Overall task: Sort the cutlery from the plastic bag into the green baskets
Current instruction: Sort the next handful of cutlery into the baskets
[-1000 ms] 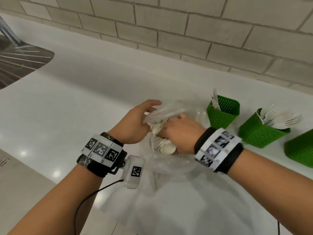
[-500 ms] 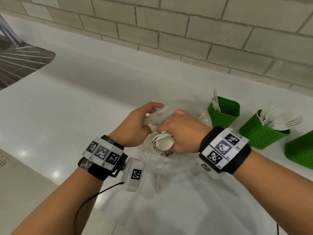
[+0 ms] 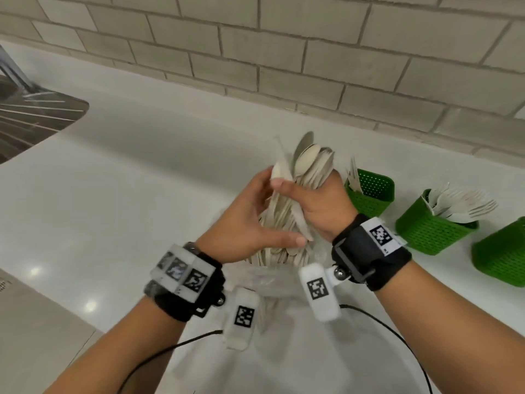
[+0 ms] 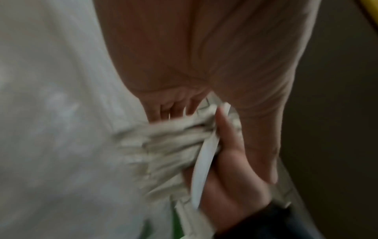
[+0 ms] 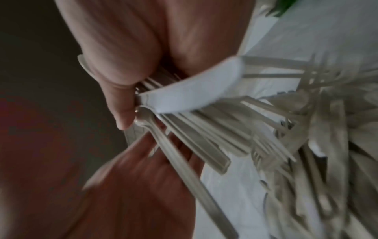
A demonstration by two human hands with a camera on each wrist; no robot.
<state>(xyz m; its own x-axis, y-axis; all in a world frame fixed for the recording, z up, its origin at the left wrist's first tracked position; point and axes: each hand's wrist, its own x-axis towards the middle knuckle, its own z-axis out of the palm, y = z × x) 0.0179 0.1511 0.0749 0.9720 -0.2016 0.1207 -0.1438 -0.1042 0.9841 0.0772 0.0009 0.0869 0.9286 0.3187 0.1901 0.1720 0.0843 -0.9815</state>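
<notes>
A thick bundle of beige plastic cutlery [image 3: 309,163] stands upright above the clear plastic bag [image 3: 270,282], spoon bowls on top. My right hand [image 3: 321,206] grips its middle from the right. On the left side my left hand [image 3: 241,223] cups it, with the thumb across the handles. The left wrist view shows the bundle [image 4: 167,145] blurred, and the right wrist view shows mixed forks and handles [image 5: 225,129] fanning out. Three green baskets stand to the right: one [image 3: 375,191] with knives, one [image 3: 426,231] with forks, and a third [image 3: 502,257] whose contents are hidden.
A steel sink drainboard [image 3: 34,118] lies at the far left of the white counter [image 3: 142,194]. The tiled wall runs behind the baskets. The counter's front edge [image 3: 65,311] is at the lower left, and black cables trail from both wrists.
My right hand has pulled the cutlery bundle up out of the bag. My left hand has left the bag's rim and now holds the bundle's left side.
</notes>
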